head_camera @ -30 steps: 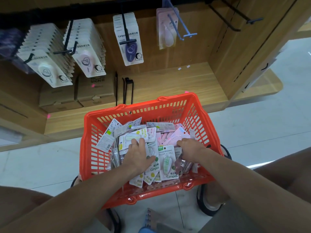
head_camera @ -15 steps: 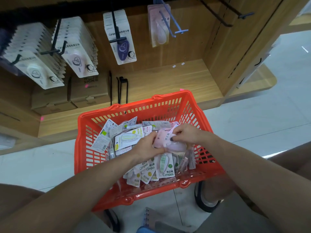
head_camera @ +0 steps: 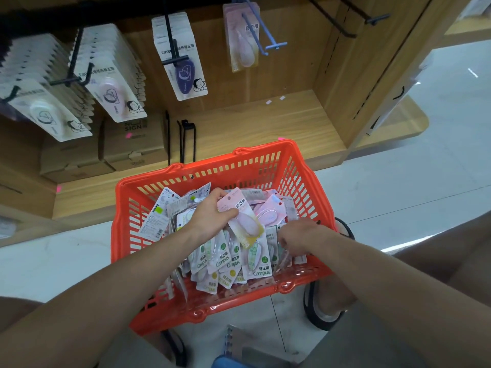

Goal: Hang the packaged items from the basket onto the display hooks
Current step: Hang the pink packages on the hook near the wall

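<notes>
**Pink pack now in the left hand, right hand back in the pile**

So compared with half a second ago, the pink pack has switched hands. Back then the right hand was pinching it over the middle of the basket; now the left hand [head_camera: 212, 217] has it and the right hand has dropped back down into the pile.

Going left to right: on the far left of the wooden display, two full rows of white carded packs [head_camera: 50, 112] hang on black hooks, then a shorter row with a dark purple item [head_camera: 183, 73], then a single pink one on a blue hook [head_camera: 265, 33], and an empty black hook [head_camera: 372, 19] off to the right.

Below that sits the red basket [head_camera: 255, 166] on the floor, stuffed with green and pink packs.

The left hand grips the pink pack [head_camera: 244, 216] with thumb on the front and fingers curled round its upper edge, holding it tilted just above the heap, near the basket's middle. The right hand [head_camera: 297, 235] is lower and to the right, near the basket's right wall, fingers curled down among the loose packs [head_camera: 233, 264]; can't tell if it's actually got hold of one.
</notes>
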Demonstrator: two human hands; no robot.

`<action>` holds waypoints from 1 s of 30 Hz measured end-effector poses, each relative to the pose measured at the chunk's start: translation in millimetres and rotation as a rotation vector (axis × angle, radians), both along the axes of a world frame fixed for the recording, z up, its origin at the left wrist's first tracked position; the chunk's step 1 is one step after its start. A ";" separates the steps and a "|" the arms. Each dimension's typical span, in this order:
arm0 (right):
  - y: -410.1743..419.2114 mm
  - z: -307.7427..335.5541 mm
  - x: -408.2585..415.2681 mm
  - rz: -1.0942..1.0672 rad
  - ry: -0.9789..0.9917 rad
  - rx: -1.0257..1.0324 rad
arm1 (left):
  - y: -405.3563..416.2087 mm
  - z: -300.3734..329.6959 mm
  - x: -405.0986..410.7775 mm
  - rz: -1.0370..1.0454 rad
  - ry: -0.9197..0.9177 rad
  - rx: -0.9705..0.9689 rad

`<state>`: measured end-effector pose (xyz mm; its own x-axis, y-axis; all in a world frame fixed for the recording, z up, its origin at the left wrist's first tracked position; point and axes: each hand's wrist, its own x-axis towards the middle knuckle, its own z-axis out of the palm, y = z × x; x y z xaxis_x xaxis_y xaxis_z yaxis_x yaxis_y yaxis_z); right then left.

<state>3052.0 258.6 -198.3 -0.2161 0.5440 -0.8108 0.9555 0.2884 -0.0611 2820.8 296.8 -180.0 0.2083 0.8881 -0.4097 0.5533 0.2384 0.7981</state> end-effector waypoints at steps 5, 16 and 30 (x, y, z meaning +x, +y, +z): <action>22.6 14.5 5.5 -0.280 0.286 0.081 | -2.4 4.7 -5.7 -0.043 0.039 0.122; 47.3 39.2 14.1 -0.982 0.845 -0.267 | -0.5 18.7 -1.3 -0.094 0.119 0.083; 53.4 57.8 -5.5 -1.207 1.121 -0.288 | -0.3 42.1 3.9 -0.108 -0.058 -0.012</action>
<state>3046.4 312.1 -140.5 -0.3155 0.6903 -0.6511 0.0556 -0.6716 -0.7389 2824.7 296.6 -137.9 0.3257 0.8547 -0.4042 0.5291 0.1895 0.8271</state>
